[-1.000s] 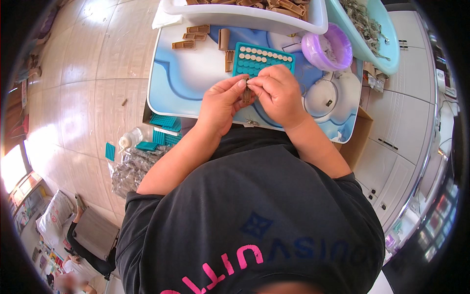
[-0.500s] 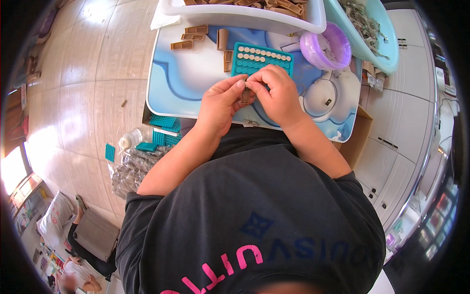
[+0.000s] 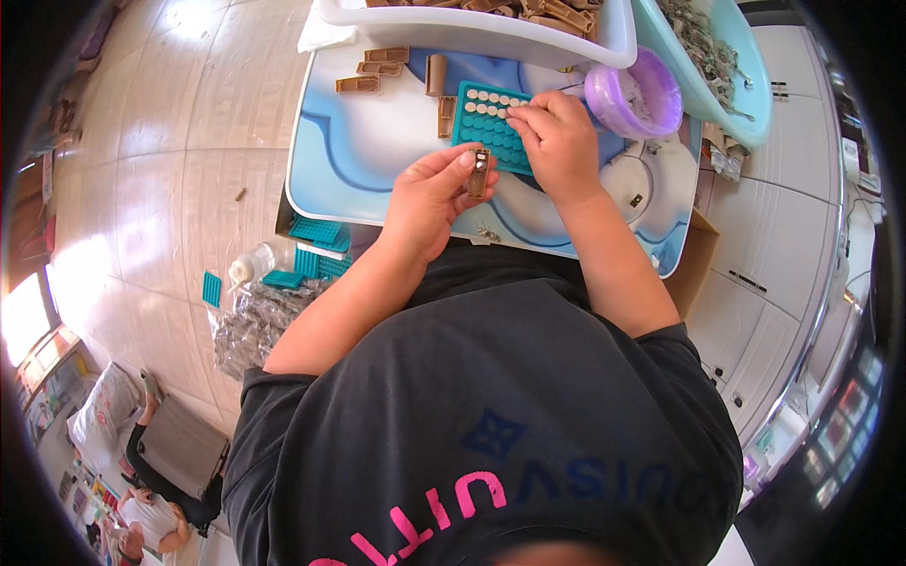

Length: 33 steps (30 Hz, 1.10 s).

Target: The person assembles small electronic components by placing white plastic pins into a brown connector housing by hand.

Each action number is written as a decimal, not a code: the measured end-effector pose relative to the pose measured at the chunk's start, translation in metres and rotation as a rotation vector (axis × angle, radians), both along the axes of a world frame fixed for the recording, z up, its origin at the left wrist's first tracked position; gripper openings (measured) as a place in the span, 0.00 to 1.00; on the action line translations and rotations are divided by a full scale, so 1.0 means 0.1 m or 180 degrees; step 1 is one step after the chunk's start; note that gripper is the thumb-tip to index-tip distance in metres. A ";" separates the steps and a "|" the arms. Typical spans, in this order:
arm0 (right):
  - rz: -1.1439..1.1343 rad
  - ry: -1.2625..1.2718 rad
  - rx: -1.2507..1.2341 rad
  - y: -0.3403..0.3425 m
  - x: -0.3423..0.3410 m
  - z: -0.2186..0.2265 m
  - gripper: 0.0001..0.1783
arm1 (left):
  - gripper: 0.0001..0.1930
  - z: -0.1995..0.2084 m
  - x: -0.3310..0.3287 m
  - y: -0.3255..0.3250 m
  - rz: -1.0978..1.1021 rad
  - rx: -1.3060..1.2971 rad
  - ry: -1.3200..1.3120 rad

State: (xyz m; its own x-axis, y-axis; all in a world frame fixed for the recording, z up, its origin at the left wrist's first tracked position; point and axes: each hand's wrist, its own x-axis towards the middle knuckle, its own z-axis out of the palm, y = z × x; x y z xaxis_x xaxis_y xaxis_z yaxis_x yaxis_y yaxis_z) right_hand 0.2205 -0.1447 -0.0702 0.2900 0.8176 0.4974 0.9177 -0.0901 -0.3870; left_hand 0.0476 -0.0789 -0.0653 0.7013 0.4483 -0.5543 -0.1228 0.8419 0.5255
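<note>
My left hand [image 3: 429, 193] pinches a small brown plastic casing [image 3: 478, 177] upright between thumb and fingers. Pale and silvery bits show in the casing's upper end. Over the teal tray [image 3: 505, 156], my right hand [image 3: 562, 141] is closed, with thumb and forefinger at a small white disc [image 3: 511, 111] at the end of the second row. White discs fill part of the tray's far rows, and the nearer rows show teal pockets. The right hand hides the tray's right side.
Several brown casings [image 3: 380, 69] lie on the blue-and-white table [image 3: 344, 160]. Behind them stands a white bin [image 3: 472, 21] of casings. Right of the tray are a purple basket [image 3: 651, 99] and a turquoise basin [image 3: 755, 85] of metal parts. Bagged parts [image 3: 264, 325] rest at lower left.
My right hand has left the casing and moved up and right to the tray's discs. My left hand keeps the casing, its upper end now uncovered.
</note>
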 end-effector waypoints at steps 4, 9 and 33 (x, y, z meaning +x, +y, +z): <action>-0.0016 -0.0094 0.0061 -0.01 -0.02 0.01 0.06 | 0.14 -0.01 0.00 0.00 -0.0036 -0.0005 -0.0001; 0.0139 0.0384 0.0293 -0.06 -0.09 0.11 0.08 | 0.14 -0.04 -0.01 0.00 -0.0013 -0.0023 -0.0047; 0.0502 0.0384 0.0309 -0.14 -0.40 0.23 0.08 | 0.12 -0.04 -0.01 -0.02 0.0078 -0.0025 -0.0153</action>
State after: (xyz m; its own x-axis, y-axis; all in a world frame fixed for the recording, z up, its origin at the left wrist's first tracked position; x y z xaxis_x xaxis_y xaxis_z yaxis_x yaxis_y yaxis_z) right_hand 0.1802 -0.1587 -0.0474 0.2247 0.8074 0.5456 0.8639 0.0939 -0.4948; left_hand 0.0463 -0.0807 -0.0689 0.7160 0.4615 -0.5238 -0.1684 0.8423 0.5120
